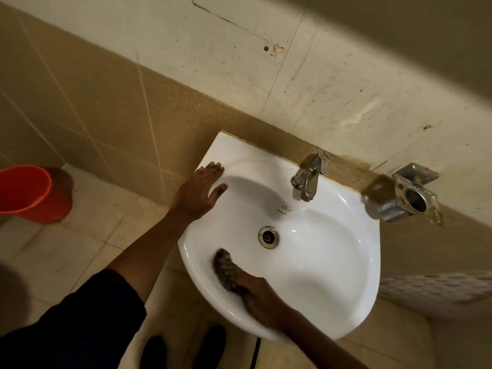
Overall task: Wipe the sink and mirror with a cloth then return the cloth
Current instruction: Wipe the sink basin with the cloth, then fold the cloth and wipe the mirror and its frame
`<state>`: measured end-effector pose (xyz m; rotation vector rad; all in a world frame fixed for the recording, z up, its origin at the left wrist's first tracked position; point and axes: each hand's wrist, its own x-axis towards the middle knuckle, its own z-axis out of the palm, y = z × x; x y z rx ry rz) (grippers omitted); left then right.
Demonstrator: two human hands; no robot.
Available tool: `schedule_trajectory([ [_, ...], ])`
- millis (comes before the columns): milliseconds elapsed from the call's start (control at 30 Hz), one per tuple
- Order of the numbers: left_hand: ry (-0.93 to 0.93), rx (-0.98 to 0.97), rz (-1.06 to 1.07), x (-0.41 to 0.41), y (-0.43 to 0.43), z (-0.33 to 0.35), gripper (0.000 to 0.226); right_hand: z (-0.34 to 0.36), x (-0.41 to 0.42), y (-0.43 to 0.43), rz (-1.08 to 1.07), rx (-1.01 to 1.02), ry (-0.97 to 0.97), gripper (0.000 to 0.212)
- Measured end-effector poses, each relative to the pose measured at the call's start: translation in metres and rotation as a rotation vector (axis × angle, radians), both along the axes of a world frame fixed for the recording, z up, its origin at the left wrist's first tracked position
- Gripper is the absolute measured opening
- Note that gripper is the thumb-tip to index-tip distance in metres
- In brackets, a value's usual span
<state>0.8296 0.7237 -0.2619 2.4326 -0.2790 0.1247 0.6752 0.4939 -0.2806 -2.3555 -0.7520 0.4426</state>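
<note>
A white wall-mounted sink (332,275) fills the middle of the view, with a metal drain (268,237) in its bowl. My right hand (262,298) presses a dark patterned cloth (225,267) against the bowl's near left wall, and the hand is blurred. My left hand (198,190) rests flat on the sink's left rim, fingers spread, holding nothing. No mirror shows in this view.
A metal tap (308,178) stands at the sink's back edge. A metal wall holder (407,194) sticks out to the right of the sink. An orange bucket (29,194) sits on the tiled floor at the left. Dark shoes (183,347) show below the sink.
</note>
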Motion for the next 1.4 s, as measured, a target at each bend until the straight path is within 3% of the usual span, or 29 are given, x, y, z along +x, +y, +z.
schedule_trajectory([
  [100, 0.0, -0.01, 0.001, 0.0, 0.0, 0.002, 0.087, -0.031, 0.031, -0.109, -0.184, -0.39, -0.191, 0.041],
  [200, -0.012, 0.002, 0.012, -0.001, -0.001, 0.002, 0.08, -0.029, 0.068, -0.147, -0.457, -0.612, -0.006, 0.042],
  [300, -0.008, 0.016, 0.002, 0.0, 0.0, 0.001, 0.074, -0.037, 0.055, -0.09, -0.563, -0.402, 0.037, 0.055],
  [400, -0.023, 0.026, -0.004, 0.001, 0.0, 0.001, 0.074, -0.023, 0.028, 0.007, -0.458, 0.0, 0.432, 0.045],
  [500, -0.016, 0.034, 0.005, -0.002, 0.001, -0.001, 0.075, 0.019, 0.012, 0.06, -0.369, 0.2, 0.525, 0.046],
  [667, 0.029, 0.02, -0.017, -0.004, 0.002, 0.004, 0.078, 0.074, -0.019, 0.01, -0.331, 0.194, 0.65, 0.043],
  [800, 0.105, 0.033, -0.043, -0.004, 0.003, 0.01, 0.073, 0.098, -0.02, -0.056, -0.36, -0.139, 0.652, 0.042],
  [900, 0.173, 0.032, -0.086, -0.007, -0.017, 0.025, 0.043, 0.108, -0.017, -0.084, -0.447, -0.308, 0.439, 0.05],
  [1000, 0.353, -0.12, -0.276, -0.028, -0.061, 0.061, 0.023, 0.125, -0.013, -0.091, -0.565, -0.231, 0.179, 0.052],
  [1100, 0.839, -0.299, -0.405, -0.058, -0.102, 0.096, 0.04, 0.148, -0.009, -0.081, -0.524, -0.089, -0.114, 0.062],
  [1167, 1.022, -0.504, -0.432, -0.07, -0.119, 0.109, 0.057, 0.156, -0.006, -0.07, -0.475, -0.058, -0.286, 0.068],
  [1233, 1.021, -0.744, -0.464, -0.075, -0.127, 0.118, 0.052, 0.156, -0.006, -0.063, -0.437, -0.044, -0.407, 0.072],
  [1300, 0.899, -0.884, -0.492, -0.074, -0.13, 0.128, 0.042, 0.157, -0.01, -0.063, -0.427, 0.03, -0.454, 0.069],
  [1400, 0.724, -0.874, -0.452, -0.073, -0.13, 0.146, 0.061, 0.165, -0.024, -0.058, -0.523, 0.326, -0.366, 0.048],
])
